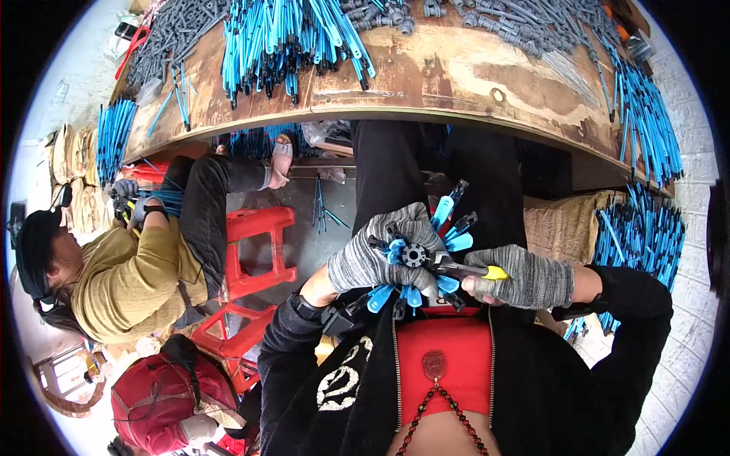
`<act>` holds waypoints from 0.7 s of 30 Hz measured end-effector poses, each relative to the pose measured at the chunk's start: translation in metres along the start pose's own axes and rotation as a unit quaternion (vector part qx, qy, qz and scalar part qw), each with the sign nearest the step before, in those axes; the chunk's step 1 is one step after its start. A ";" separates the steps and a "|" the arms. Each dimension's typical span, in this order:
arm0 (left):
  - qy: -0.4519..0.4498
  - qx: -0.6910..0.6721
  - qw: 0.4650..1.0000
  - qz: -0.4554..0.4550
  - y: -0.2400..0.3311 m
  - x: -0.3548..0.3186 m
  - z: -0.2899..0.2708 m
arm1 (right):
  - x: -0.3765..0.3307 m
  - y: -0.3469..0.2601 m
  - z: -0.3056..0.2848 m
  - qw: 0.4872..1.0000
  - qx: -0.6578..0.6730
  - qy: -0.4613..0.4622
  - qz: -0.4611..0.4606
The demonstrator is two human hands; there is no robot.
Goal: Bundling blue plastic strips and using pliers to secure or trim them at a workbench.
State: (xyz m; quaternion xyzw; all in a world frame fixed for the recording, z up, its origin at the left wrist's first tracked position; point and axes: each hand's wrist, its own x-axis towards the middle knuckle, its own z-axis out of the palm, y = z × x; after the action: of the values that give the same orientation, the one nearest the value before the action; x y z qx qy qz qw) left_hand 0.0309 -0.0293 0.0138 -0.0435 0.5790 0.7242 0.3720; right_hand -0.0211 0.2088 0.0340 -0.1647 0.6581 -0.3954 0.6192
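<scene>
A round, dark, notched hub [414,255] with blue strips [449,242] fanning out around it is in front of my chest. My left hand [391,247], in a grey knitted glove, is closed around this piece, fingers wrapped at its side. From the right, my right hand [528,277], gloved in the same knit, grips pliers with a yellow handle [496,273]. Their metal jaws reach to the edge of the hub; whether they pinch a part there is too small to tell. Several strips have black ends.
A wooden workbench [426,83] curves across the top, bearing a heap of blue strips [285,42] and grey plastic fittings [509,26]. More blue strips [639,235] stand at right. At left, a co-worker [129,281] sits beside red stools [258,251]; another person [171,403] is lower left.
</scene>
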 end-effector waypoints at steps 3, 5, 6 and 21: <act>0.014 0.143 0.973 0.181 0.003 0.008 -0.004 | -0.004 -0.009 -0.001 0.991 -0.107 0.073 -0.044; 0.011 0.125 0.983 0.136 0.018 0.013 -0.001 | -0.011 -0.025 -0.016 0.974 -0.204 0.092 -0.030; 0.007 0.107 0.990 0.088 0.026 0.011 0.004 | -0.015 -0.032 -0.021 0.949 -0.295 0.109 -0.014; 0.218 -0.150 0.895 0.360 0.092 -0.050 -0.060 | -0.013 0.000 -0.122 0.861 -0.149 0.418 -0.247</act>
State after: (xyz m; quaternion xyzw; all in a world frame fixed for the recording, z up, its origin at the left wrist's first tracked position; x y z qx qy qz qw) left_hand -0.0090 -0.1113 0.0929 -0.0442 0.5065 0.8590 -0.0602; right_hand -0.1337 0.2568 0.0335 -0.2313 0.8438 -0.4647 0.1361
